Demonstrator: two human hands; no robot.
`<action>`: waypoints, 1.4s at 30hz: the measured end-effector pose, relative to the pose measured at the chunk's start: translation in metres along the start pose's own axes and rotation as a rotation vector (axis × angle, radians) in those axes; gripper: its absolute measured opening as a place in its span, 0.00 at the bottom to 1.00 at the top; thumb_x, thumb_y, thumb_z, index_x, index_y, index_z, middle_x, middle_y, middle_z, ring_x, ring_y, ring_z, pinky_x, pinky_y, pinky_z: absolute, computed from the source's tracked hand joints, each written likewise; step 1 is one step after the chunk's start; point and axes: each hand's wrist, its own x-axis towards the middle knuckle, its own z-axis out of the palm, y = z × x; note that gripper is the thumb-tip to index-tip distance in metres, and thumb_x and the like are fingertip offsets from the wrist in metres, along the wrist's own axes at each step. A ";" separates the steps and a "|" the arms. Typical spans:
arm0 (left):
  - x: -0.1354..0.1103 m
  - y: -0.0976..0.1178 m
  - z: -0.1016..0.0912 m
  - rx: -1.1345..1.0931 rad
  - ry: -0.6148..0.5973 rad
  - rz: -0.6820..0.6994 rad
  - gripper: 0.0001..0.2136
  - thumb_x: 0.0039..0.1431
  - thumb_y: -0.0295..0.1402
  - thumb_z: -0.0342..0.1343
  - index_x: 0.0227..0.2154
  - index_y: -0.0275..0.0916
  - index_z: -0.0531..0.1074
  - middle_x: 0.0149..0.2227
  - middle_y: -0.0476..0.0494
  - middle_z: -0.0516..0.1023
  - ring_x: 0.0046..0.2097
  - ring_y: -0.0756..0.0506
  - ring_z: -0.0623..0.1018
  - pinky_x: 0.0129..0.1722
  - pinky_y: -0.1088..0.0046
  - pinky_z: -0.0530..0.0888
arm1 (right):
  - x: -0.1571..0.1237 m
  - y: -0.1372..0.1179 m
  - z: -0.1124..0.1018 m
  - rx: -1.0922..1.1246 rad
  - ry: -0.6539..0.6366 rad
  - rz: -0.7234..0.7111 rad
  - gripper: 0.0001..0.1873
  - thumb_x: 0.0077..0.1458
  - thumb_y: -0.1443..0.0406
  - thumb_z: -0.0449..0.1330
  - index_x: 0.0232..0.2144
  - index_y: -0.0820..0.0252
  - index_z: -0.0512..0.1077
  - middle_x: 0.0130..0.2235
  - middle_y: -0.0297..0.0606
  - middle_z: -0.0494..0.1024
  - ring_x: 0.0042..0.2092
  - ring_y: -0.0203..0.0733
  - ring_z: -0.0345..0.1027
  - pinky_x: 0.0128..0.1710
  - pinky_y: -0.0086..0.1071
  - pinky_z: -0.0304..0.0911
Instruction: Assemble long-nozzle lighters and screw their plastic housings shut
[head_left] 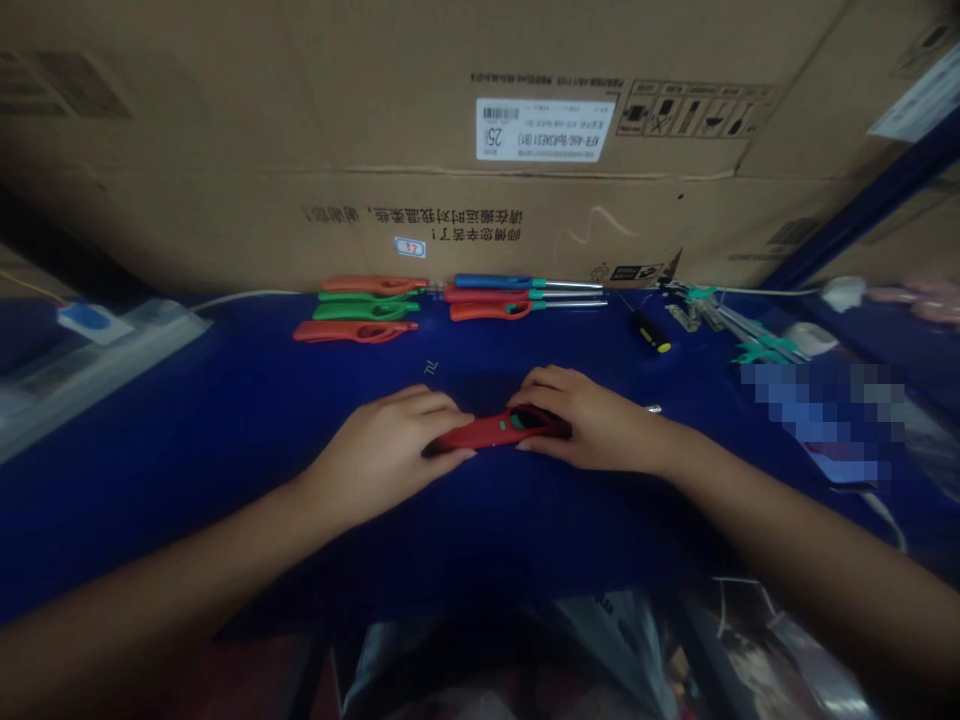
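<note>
A red long-necked lighter (484, 432) lies sideways between my two hands, just above or on the blue table. My left hand (405, 435) pinches its handle end between thumb and fingers. At the trigger-loop end, my right hand (566, 415) grips it, fingers curled over the loop. A bit of green shows inside the loop. A short metal tip (655, 408) appears beyond my right wrist; whether it belongs to this lighter is hidden by the hand. Behind my hands are red and blue lighters with metal necks (529, 297), and orange and green lighter handles (367, 305) without necks.
A cardboard wall (420, 130) stands along the table's back edge. To the right lie a black-and-yellow screwdriver (651, 332), metal rods with teal parts (750, 325) and a blurred-out flat object (825, 420). Small metal bits (430, 368) lie behind my hands. A plastic-wrapped bundle (105, 360) sits left.
</note>
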 end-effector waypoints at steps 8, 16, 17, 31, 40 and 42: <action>0.000 0.000 0.004 0.101 0.073 0.096 0.12 0.62 0.33 0.57 0.48 0.40 0.77 0.41 0.45 0.82 0.43 0.43 0.80 0.42 0.67 0.77 | -0.001 0.001 0.002 -0.242 0.003 -0.071 0.18 0.63 0.60 0.60 0.53 0.61 0.73 0.49 0.47 0.76 0.47 0.48 0.73 0.46 0.43 0.65; 0.000 -0.007 0.007 0.054 0.096 0.108 0.12 0.68 0.37 0.55 0.48 0.38 0.76 0.42 0.44 0.82 0.43 0.43 0.80 0.45 0.66 0.77 | 0.000 -0.003 0.001 -0.321 0.035 -0.121 0.18 0.70 0.58 0.50 0.49 0.62 0.74 0.47 0.46 0.79 0.44 0.46 0.74 0.42 0.39 0.65; 0.000 -0.008 0.007 0.050 0.106 0.110 0.12 0.69 0.38 0.54 0.48 0.38 0.77 0.41 0.44 0.82 0.43 0.44 0.80 0.45 0.66 0.77 | 0.000 -0.004 0.001 -0.315 0.032 -0.111 0.18 0.70 0.58 0.50 0.48 0.62 0.74 0.47 0.45 0.79 0.43 0.45 0.74 0.42 0.39 0.65; 0.000 -0.003 0.006 -0.100 0.115 0.052 0.10 0.70 0.36 0.53 0.44 0.38 0.76 0.39 0.43 0.80 0.41 0.44 0.79 0.43 0.66 0.75 | 0.000 -0.005 -0.001 -0.166 0.071 -0.028 0.16 0.70 0.57 0.51 0.43 0.60 0.75 0.43 0.40 0.80 0.41 0.42 0.76 0.38 0.33 0.67; 0.001 -0.005 -0.002 -0.096 0.205 0.037 0.09 0.69 0.35 0.54 0.43 0.37 0.76 0.40 0.43 0.80 0.42 0.43 0.79 0.43 0.66 0.75 | -0.005 0.010 -0.011 -0.153 0.260 -0.051 0.10 0.66 0.60 0.57 0.42 0.59 0.75 0.39 0.41 0.81 0.40 0.44 0.76 0.40 0.35 0.67; 0.002 -0.004 -0.002 -0.094 0.193 0.036 0.09 0.69 0.35 0.53 0.43 0.38 0.76 0.40 0.43 0.80 0.42 0.43 0.79 0.43 0.66 0.75 | -0.006 0.010 -0.009 -0.178 0.264 -0.043 0.10 0.65 0.60 0.57 0.40 0.59 0.75 0.38 0.40 0.82 0.38 0.44 0.76 0.37 0.34 0.66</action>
